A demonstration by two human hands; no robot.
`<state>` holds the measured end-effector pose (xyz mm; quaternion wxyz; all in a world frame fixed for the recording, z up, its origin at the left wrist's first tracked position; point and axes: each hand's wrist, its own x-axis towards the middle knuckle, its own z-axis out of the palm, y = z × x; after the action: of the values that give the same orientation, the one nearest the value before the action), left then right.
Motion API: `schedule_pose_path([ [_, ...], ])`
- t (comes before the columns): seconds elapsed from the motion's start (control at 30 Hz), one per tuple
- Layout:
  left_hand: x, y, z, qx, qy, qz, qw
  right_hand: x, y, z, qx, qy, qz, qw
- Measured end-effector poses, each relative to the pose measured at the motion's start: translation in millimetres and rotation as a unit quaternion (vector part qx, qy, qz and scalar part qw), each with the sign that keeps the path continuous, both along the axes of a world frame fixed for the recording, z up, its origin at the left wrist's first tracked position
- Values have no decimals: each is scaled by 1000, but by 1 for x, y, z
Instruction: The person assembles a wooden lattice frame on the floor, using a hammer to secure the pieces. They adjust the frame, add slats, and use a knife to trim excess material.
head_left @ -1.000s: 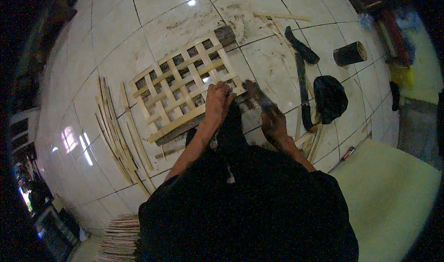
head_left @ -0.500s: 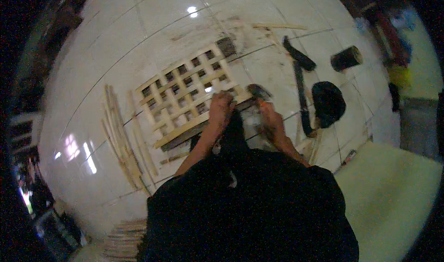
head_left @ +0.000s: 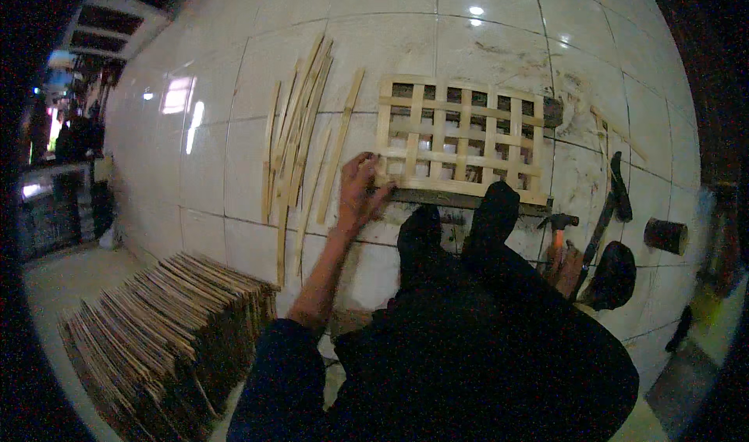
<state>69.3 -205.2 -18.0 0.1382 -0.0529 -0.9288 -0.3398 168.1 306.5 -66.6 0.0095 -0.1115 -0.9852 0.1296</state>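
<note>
A woven lattice of pale bamboo strips [head_left: 438, 130] lies over a dark wooden board [head_left: 468, 199] on the tiled floor. My left hand [head_left: 360, 196] is at its near left corner, thumb and fingers closed around the strip ends there. To the right of the lattice, my right hand [head_left: 565, 269] grips a hammer [head_left: 559, 235] by its orange handle, with the dark metal head pointing away from me. The hammer is apart from the lattice. My dark-covered feet [head_left: 497, 208] rest at the near edge of the board.
Loose bamboo strips [head_left: 300, 130] lie left of the lattice. A large stack of slatted pieces [head_left: 179, 325] stands at near left. On the right are a long dark blade-like tool [head_left: 599, 227], a black rounded object [head_left: 612, 276] and a short dark cylinder [head_left: 665, 237].
The view has swung left. My left hand has gone from the lattice's near right part to its near left corner. My right hand has drawn the hammer away from the lattice.
</note>
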Motion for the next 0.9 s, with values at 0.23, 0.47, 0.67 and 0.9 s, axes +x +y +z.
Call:
schedule_pose_path([
  [0.23, 0, -49, -14, 55, -75, -111, 990, -122, -171, 106, -110, 89, 311, 940],
  [0.47, -4, -53, -13, 90, -22, -134, 987, -162, -273, 73, -80, 38, 522, 848],
  [0.67, 2, -53, -12, 56, -52, -144, 987, -159, -279, 48, -44, 20, 493, 869],
  [0.9, 1, -56, -22, 74, -59, -162, 982, -148, -279, 49, -53, 91, 499, 860],
])
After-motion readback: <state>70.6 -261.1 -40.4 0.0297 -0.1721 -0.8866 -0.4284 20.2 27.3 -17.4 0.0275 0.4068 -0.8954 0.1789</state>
